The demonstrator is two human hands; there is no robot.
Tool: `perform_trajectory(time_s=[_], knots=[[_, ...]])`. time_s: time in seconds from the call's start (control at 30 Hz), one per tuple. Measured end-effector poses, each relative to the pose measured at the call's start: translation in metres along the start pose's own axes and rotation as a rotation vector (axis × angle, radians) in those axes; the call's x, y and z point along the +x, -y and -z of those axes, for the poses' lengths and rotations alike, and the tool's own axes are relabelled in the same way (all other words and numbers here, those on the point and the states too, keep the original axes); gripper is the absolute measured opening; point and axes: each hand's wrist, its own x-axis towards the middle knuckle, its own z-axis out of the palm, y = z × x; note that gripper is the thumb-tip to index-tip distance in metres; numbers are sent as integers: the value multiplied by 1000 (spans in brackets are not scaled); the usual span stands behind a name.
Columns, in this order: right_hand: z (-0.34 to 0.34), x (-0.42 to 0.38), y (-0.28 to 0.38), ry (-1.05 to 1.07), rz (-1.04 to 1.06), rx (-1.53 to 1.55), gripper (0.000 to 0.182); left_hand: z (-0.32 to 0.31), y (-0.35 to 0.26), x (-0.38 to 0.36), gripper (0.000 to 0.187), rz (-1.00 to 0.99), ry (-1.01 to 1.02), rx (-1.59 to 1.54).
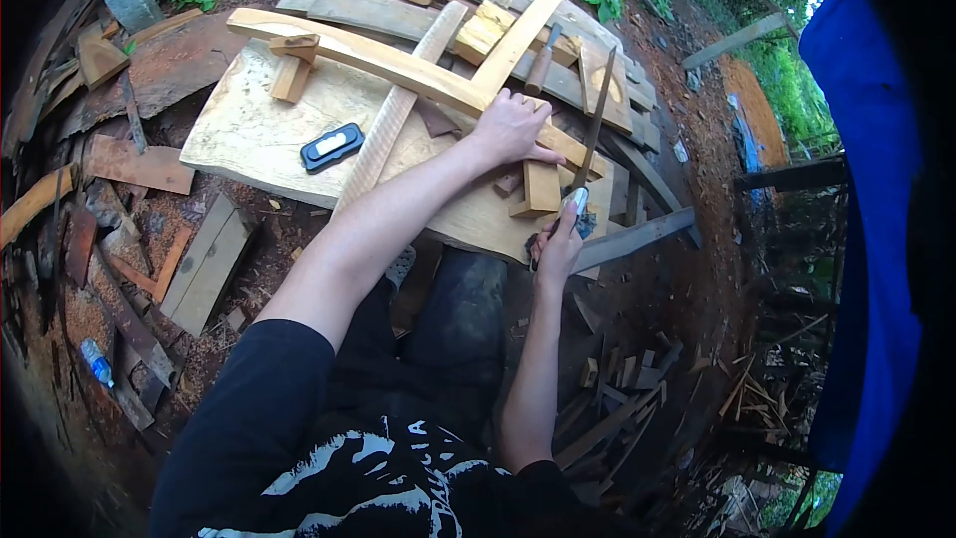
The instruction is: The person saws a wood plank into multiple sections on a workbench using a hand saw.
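Note:
My left hand presses down on a long wooden beam, its fingers curled over the wood and the thumb stretched along it. A shorter wooden arm joins this beam at an angle just beyond my fingers. In my right hand is the pale handle of a handsaw. The saw's narrow blade points up and away, crossing the beam near its right end. Beneath that end stands a wooden block. A chisel with a wooden handle lies beyond my left hand.
A pale slab forms the work surface, with a black case and a small block on it. Planks lie behind. Offcuts and a plastic bottle litter the ground. A blue tarp hangs at right.

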Motion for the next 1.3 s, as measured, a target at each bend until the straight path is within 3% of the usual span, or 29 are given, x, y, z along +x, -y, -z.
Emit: perform_trajectory(time_s=[0.27, 0.43, 0.67, 0.87, 1.13, 1.3], knots=[[-2, 4, -14, -12, 75, 57, 60, 24, 17, -11, 83, -59, 49, 56], [-2, 3, -15, -26, 104, 23, 60, 46, 40, -31, 68, -40, -17, 37], [12, -1, -20, -15, 58, 6, 59, 60, 73, -45, 79, 32, 1, 102], [9, 0, -27, -44, 109, -5, 59, 59, 89, -35, 74, 25, 71, 61], [25, 12, -12, -38, 21, 93, 59, 61, 68, -12, 69, 30, 49, -1], [29, 18, 6, -64, 137, 14, 56, 65, 61, 11, 71, -9, -14, -14]])
